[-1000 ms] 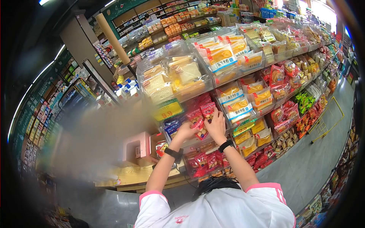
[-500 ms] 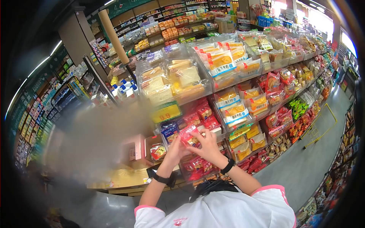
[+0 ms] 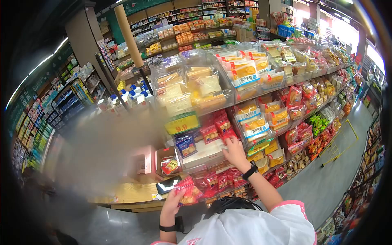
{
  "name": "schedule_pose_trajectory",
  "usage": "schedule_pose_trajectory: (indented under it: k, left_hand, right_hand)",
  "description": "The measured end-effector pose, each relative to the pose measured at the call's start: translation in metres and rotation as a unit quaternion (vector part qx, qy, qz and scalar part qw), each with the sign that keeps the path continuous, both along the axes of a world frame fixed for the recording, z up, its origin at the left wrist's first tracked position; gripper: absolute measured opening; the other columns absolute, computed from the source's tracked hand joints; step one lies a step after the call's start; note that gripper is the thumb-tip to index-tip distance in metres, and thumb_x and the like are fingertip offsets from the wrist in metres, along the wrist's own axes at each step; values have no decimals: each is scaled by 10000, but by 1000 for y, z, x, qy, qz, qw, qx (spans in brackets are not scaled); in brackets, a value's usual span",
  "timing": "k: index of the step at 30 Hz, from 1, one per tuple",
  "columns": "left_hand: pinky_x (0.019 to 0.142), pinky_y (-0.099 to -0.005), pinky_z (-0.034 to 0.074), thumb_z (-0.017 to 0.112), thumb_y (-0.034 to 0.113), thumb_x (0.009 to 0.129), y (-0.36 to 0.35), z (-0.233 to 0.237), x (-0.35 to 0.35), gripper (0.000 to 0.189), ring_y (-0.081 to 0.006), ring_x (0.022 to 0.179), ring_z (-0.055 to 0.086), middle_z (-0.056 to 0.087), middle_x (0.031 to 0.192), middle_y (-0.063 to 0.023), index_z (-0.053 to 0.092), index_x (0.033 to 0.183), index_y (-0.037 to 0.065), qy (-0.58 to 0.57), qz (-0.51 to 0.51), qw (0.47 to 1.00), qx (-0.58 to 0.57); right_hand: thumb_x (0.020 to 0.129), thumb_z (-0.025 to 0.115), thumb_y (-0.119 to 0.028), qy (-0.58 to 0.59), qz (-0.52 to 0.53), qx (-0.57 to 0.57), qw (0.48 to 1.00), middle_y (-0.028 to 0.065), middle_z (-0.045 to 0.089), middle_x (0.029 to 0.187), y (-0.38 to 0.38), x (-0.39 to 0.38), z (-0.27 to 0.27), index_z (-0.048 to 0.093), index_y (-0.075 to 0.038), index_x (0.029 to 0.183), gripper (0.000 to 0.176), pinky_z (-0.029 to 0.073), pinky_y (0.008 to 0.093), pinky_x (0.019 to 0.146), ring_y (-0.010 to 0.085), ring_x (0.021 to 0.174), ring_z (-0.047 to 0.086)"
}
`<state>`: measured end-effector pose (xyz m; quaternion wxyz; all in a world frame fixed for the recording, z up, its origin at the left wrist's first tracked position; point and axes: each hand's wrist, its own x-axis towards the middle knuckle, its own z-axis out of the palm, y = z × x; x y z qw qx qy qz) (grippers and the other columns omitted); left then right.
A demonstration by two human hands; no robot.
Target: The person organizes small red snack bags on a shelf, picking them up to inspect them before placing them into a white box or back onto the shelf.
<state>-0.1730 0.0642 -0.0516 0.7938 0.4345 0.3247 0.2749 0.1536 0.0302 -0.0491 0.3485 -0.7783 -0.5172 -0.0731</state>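
Note:
Near the lower shelf edge, my left hand (image 3: 175,199) is closed on a red snack packet (image 3: 188,191) with a clear front showing pale pieces. My right hand (image 3: 234,152) reaches into the middle shelf bin, its fingers at a red packet (image 3: 228,135); whether they grip it is unclear. Left of that hand lies a white box (image 3: 206,154) in the bin. A blue packet (image 3: 186,145) stands at the bin's left, with another red packet (image 3: 209,133) behind the box. A green and yellow price sign (image 3: 181,122) hangs above.
Packaged bread (image 3: 204,85) fills the upper shelf. A black item (image 3: 167,185) lies on the wooden ledge (image 3: 132,192), below a pink box (image 3: 145,163). A yellow-framed cart (image 3: 335,149) stands in the right aisle. A large blur covers the left side.
My hands have moved apart. The left has gone down with a red packet, and the right has moved up and right into the bin. The white box now shows more.

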Motion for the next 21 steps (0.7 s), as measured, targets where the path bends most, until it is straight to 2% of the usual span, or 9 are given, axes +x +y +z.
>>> schedule_pose_trajectory:
  k: [3, 4, 6, 8, 15, 18, 21]
  left_hand:
    - [814, -300, 520, 562, 142, 933, -10, -13, -25, 290, -138, 955, 618, 624, 1099, -71, 516, 1184, 5, 37, -6, 998, -53]
    - [688, -279, 546, 558, 175, 938, -16, -11, -27, 260, -124, 833, 645, 647, 1020, -61, 533, 1145, 19, 47, 12, 998, -41]
    - [587, -263, 537, 549, 200, 944, -19, -10, -33, 246, -116, 750, 647, 656, 962, -54, 540, 1120, 28, 70, 20, 997, -36]
    - [460, -244, 505, 539, 243, 950, -24, -6, -33, 244, -108, 633, 638, 664, 875, -45, 547, 1087, 43, 71, 43, 996, -40]
    - [479, -240, 508, 549, 251, 945, -17, 1, -25, 276, -104, 678, 639, 659, 908, -49, 534, 1126, 43, 76, 14, 997, -3]
    - [484, -238, 507, 555, 251, 943, -12, -2, -20, 289, -102, 691, 638, 656, 921, -46, 525, 1144, 46, 91, -4, 996, 4]
    - [490, -236, 507, 564, 253, 938, -8, -3, -15, 303, -98, 698, 635, 653, 928, -41, 520, 1156, 48, 90, -17, 996, 5]
  right_hand:
    - [751, 671, -206, 17, -38, -55, 998, 250, 512, 1126, 16, 8, -3, 533, -9, 1071, 400, 430, 481, 847, 413, 976, 519]
    - [743, 675, -209, 11, -57, -87, 995, 255, 513, 1128, 19, 7, -2, 530, -9, 1085, 421, 434, 480, 847, 417, 978, 521]
    - [716, 694, -213, 3, -88, -137, 987, 259, 538, 1088, 29, 9, -2, 533, 0, 1080, 451, 451, 485, 824, 419, 955, 537]
    - [734, 673, -200, 3, -86, -121, 989, 256, 566, 1049, 31, 15, -4, 540, 6, 1056, 405, 464, 484, 807, 418, 940, 547]
    - [752, 617, -127, -19, -34, -134, 990, 220, 624, 858, 20, 11, 10, 556, 38, 938, 255, 499, 462, 759, 396, 882, 586]
    - [798, 587, -121, -17, 0, -71, 997, 231, 628, 875, 9, 19, 12, 564, 34, 925, 202, 506, 443, 715, 397, 857, 599]
    - [848, 571, -148, 212, 16, 30, 977, 216, 615, 842, -7, 24, 28, 561, 24, 939, 194, 507, 392, 647, 331, 753, 618]
